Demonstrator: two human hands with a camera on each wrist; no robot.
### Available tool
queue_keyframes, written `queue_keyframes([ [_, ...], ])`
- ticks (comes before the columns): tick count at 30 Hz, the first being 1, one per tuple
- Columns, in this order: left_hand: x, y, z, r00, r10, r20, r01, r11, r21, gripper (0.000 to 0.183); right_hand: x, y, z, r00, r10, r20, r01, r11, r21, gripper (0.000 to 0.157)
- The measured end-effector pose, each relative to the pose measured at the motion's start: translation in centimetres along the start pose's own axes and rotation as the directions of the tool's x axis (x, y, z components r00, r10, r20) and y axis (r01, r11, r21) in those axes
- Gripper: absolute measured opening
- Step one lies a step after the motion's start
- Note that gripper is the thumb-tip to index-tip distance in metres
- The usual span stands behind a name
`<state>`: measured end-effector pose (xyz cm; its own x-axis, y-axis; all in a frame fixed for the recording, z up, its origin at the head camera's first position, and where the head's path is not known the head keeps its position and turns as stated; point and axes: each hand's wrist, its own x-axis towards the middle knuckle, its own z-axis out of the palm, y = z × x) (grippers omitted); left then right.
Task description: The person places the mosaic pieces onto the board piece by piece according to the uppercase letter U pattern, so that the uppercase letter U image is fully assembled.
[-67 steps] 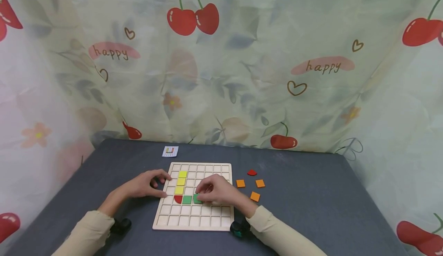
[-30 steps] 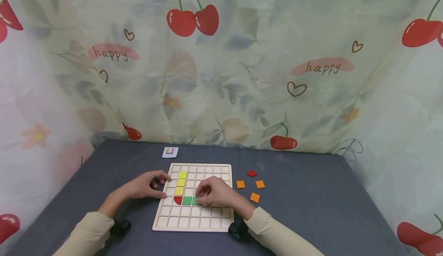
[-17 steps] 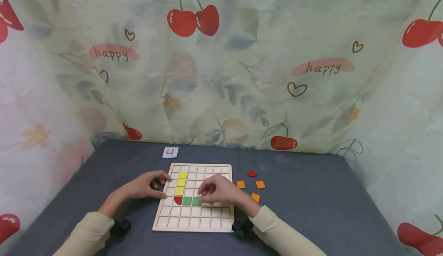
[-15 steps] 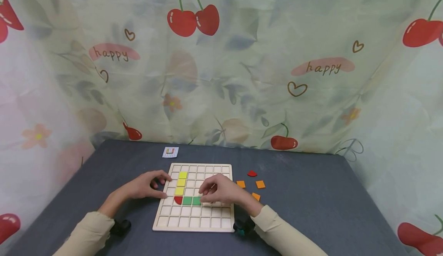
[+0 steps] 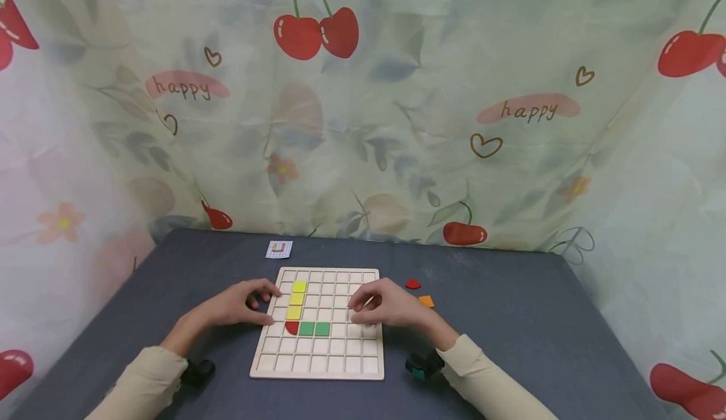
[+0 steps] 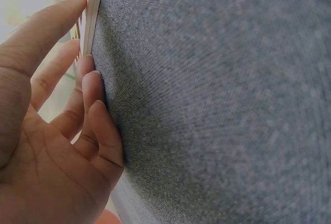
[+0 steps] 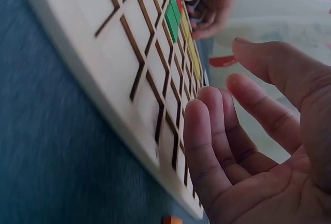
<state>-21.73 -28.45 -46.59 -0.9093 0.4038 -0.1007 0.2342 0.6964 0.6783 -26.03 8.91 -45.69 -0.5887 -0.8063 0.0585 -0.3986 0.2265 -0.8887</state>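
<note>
**Gridded board (image 5: 319, 347) on a dark table (image 5: 527, 325), right hand (image 5: 391, 303) free over the far-right cells**

Behind everything, a cherry-printed curtain (image 5: 397, 174), well apart from the work and no hindrance to it. In front of that, the table, cloth-covered by the look of the left wrist view.

On the table, between both hands, the board: flat, pale, wooden-looking. Probably light and stiff, perhaps apt to slide if nudged; best taken by the rim at opposite sides, clear of filled cells.

At the left rim, the left hand (image 5: 241, 301), thumb and forefinger spread wide apart, tips touching the board, nothing gripped. Over the right side, the right hand, loosely bent, with a gap between thumb and fingers, nothing held.

Beyond the far edge, a small printed card (image 5: 279, 250), likely thin and bendy, out of the way.

In the cells, three yellow squares (image 5: 297, 299) in a column, a red round-cornered piece (image 5: 292, 328) directly below, then two green squares (image 5: 306, 328) to the right of that. On the table past the right hand, an orange square (image 5: 426, 301), partly covered, and a loose red piece (image 5: 413, 284). All probably light, stiff and smooth; to pinch by opposite edges, and harder to grip once sunk in a cell. Chief obstacle to seeing the loose ones: the right hand itself.
</note>
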Motion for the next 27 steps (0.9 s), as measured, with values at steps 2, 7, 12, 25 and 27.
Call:
queue_keyframes([
  [2,0.0,0.1,0.0,1.0,0.001,-0.002,-0.001,1.0,0.004,0.048,-0.5,0.1,-0.5,1.0,-0.002,-0.003,0.002,1.0,-0.001,0.026],
  [7,0.0,0.1,-0.1,1.0,0.014,-0.004,-0.014,1.0,0.012,0.048,-1.6,0.3,-1.6,1.0,0.009,-0.011,-0.009,1.0,-0.004,0.026],
  [12,0.0,-0.1,0.0,1.0,0.009,0.004,-0.009,1.0,0.004,0.047,-2.6,0.8,-2.6,0.998,0.034,-0.048,-0.037,0.998,-0.054,0.027],
  [25,0.1,-0.1,-0.1,1.0,-0.004,0.012,0.004,1.0,-0.009,0.047,-4.5,2.6,-5.9,0.983,0.081,-0.165,-0.087,0.996,-0.029,0.028],
  [27,0.1,0.0,-0.1,1.0,0.0,0.013,0.0,1.0,-0.013,0.047,-4.8,3.0,-6.6,0.978,0.079,-0.195,-0.088,0.995,-0.037,0.028],
])
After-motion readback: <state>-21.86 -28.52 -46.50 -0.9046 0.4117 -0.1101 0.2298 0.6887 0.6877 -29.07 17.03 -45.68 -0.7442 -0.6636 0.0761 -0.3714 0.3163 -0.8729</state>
